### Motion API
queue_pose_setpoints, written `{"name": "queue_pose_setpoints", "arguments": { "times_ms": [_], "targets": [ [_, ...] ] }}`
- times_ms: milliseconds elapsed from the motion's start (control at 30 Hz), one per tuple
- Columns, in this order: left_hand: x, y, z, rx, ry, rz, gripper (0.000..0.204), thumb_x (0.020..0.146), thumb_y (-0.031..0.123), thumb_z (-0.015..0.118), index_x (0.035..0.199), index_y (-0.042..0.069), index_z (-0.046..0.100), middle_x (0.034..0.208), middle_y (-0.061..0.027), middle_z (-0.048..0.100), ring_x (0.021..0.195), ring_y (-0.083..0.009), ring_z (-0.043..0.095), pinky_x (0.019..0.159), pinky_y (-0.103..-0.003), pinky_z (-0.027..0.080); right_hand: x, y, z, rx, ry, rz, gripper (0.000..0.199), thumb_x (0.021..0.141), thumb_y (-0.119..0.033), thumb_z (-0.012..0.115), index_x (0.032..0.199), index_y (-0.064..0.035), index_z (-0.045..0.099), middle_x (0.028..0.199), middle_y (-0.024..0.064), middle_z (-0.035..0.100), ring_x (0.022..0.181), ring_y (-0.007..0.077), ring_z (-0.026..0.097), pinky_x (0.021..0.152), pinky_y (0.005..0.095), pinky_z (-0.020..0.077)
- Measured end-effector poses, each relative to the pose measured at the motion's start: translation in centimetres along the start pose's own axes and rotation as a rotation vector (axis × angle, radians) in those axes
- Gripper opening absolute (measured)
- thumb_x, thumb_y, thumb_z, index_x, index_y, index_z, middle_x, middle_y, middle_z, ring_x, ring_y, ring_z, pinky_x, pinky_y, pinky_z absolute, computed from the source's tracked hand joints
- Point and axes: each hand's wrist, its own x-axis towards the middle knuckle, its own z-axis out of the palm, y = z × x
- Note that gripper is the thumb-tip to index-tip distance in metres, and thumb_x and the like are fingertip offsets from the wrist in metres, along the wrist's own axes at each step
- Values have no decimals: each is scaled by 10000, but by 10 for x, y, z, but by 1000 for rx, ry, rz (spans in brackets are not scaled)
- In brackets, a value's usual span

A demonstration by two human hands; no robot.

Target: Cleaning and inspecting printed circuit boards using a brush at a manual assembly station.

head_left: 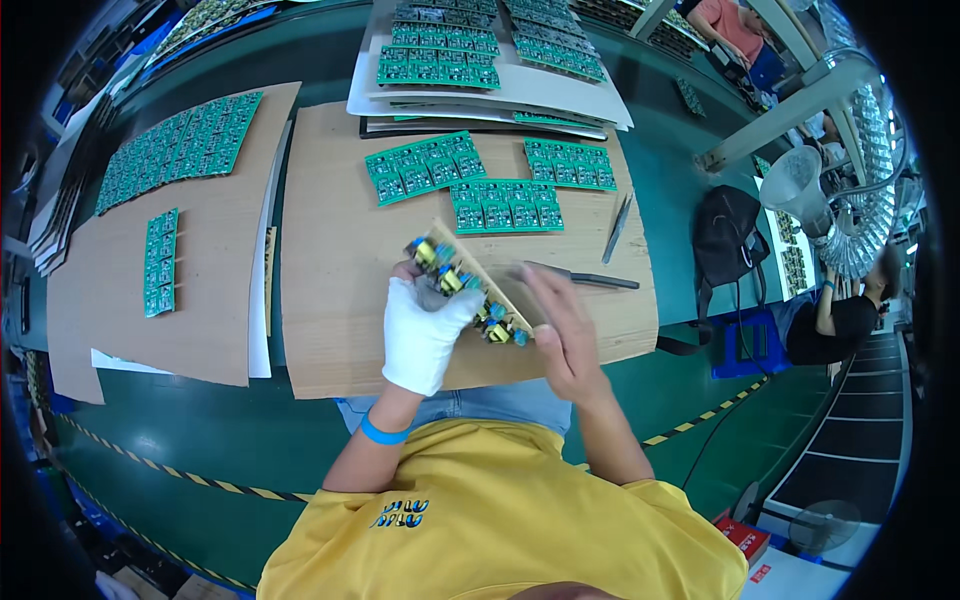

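Note:
My left hand [422,335], in a white glove with bare fingertips, grips a circuit board panel [503,298] tilted on edge. Yellow, blue and black components crowd the panel's left-facing side, and its pale back faces right. My bare right hand [562,325] is beside that back, fingers stretched out and slightly blurred. Its thumb is at the panel's near end; whether it touches cannot be made out. Behind the right fingers lies a dark slim tool [605,281], partly hidden. Green board panels [508,206] lie flat on the cardboard [335,240] beyond my hands.
Metal tweezers [618,230] lie at the right of the cardboard. Stacked sheets [440,98] carry more green panels at the back. Another cardboard [215,300] with panels is on the left. A black bag [728,235] and a clear fume hose [862,230] stand right, near a co-worker [845,325].

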Motion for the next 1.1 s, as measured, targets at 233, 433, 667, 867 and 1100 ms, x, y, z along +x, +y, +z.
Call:
{"name": "queue_pose_setpoints", "arguments": {
  "times_ms": [233,433,667,867,1100],
  "targets": [
    [0,6,-3,122,20,-40,357,947,21,694,1245,19,498,1155,-94,645,1042,-139,642,878,-295,561,4,12,32,739,153,458,468,1088,-191,452,1465,87,450,1398,182,588,1287,269,583,1084,418,468],
    [2,3,-13,-19,-100,-151,316,1015,18,580,1317,16,486,1213,-103,647,1097,-141,628,911,-296,556,3,16,26,1068,197,653,452,1098,-164,434,1473,88,427,1381,175,599,1234,251,629,1037,414,526],
    [1,2,-15,-37,-136,-140,337,1016,-33,523,1331,46,432,1284,-152,619,1127,-245,667,895,-432,620,2,19,24,1110,212,655,453,1089,-155,451,1465,96,430,1349,176,619,1217,248,639,1024,419,539],
    [1,-1,-18,-56,-148,-124,372,998,-71,510,1336,55,416,1303,-156,604,1175,-253,644,920,-439,613,4,20,17,1075,130,647,474,1095,-199,451,1504,36,402,1363,171,609,1221,259,637,1020,450,541],
    [-12,7,-15,-32,-118,-31,426,946,-83,581,1348,14,478,1246,-94,612,1154,-175,608,1008,-334,504,19,-14,3,1178,-12,797,541,1103,-329,442,1541,-23,354,1377,178,594,1243,320,620,953,517,567]
  ]
}}
